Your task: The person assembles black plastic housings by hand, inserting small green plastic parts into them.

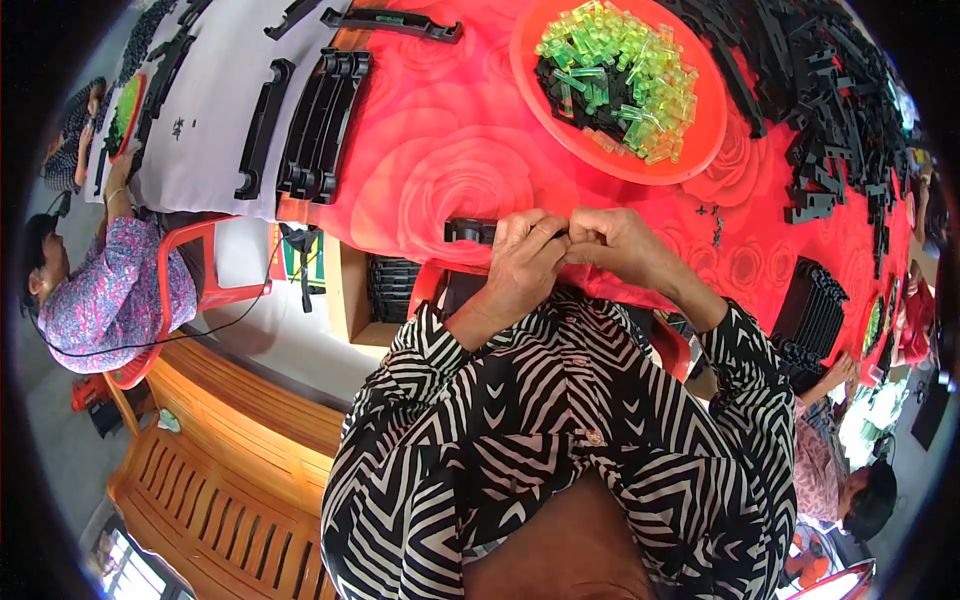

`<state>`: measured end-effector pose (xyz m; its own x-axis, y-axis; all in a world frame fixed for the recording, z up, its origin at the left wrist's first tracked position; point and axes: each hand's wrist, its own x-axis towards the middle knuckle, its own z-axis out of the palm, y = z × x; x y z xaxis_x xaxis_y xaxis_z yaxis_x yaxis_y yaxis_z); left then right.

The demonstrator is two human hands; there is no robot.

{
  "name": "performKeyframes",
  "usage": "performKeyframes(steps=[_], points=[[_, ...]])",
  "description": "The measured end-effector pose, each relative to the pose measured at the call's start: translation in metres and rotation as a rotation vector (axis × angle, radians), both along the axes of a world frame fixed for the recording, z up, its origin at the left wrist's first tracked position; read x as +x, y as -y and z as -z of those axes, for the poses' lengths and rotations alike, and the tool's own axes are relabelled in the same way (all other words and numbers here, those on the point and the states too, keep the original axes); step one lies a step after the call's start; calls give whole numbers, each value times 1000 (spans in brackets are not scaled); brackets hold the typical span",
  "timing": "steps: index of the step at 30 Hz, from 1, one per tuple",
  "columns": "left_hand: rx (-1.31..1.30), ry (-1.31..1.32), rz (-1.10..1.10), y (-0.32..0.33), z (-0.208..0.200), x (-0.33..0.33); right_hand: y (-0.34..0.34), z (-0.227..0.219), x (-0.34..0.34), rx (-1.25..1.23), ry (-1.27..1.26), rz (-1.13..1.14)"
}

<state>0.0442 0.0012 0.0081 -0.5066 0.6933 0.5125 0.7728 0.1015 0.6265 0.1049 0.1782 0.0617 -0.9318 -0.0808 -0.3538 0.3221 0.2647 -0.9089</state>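
Observation:
At the near edge of the red rose-patterned tablecloth, my left hand is closed round a black plastic bar. The bar's left end sticks out past my fingers, and the rest is covered by them. My right hand touches the left one, with thumb and fingers pinched together by the bar's right end. Whatever lies in that pinch is too small or hidden to make out. Beyond my hands stands a red plastic bowl, holding translucent yellow-green tubes and small black pieces.
Several black bars lie side by side at the left, and another bar has a green insert. A heap of black parts covers the far right. Co-workers sit at left and right. A wooden bench stands at lower left.

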Motion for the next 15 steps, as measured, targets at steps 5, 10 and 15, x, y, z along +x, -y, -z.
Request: performKeyframes(steps=[5, 10, 15], points=[[-28, 5, -14, -2, 8, -1, 6, 5, -2, 175, -80, -2], [-1, -16, -24, -2, 6, -2, 1, -5, -8, 147, -36, -51], [9, 37, 16, 3, -7, -7, 5, -2, 0, 205, -171, -19]])
